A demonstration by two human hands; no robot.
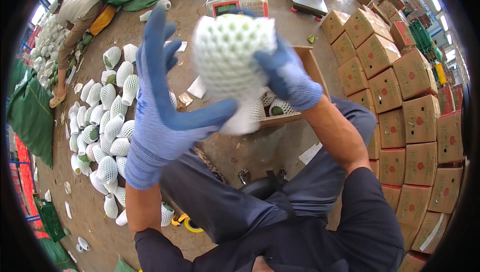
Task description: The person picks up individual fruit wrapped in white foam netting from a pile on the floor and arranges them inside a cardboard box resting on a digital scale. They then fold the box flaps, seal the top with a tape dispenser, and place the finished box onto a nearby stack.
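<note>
My right hand (290, 71), in a blue coated work glove, grips a fruit in a white foam net sleeve (232, 50), blurred and raised in front of me. The sleeve's loose end hangs down beside my left thumb. My left hand (168, 95), gloved the same way, is spread with its fingers apart, left of the fruit; whether the thumb touches the sleeve I cannot tell. Below and behind is an open cardboard box (313, 64) with several net-sleeved green fruits (281, 107) inside. A digital scale (240, 4) stands behind the raised fruit, partly hidden.
Many net-sleeved fruits (107, 122) lie heaped on the floor at left. Stacked cardboard boxes (397, 122) line the right. A platform scale (308, 0) stands at the back. A person (77, 17) bends over a pile at upper left. Tape rolls (193, 225) lie near my left leg.
</note>
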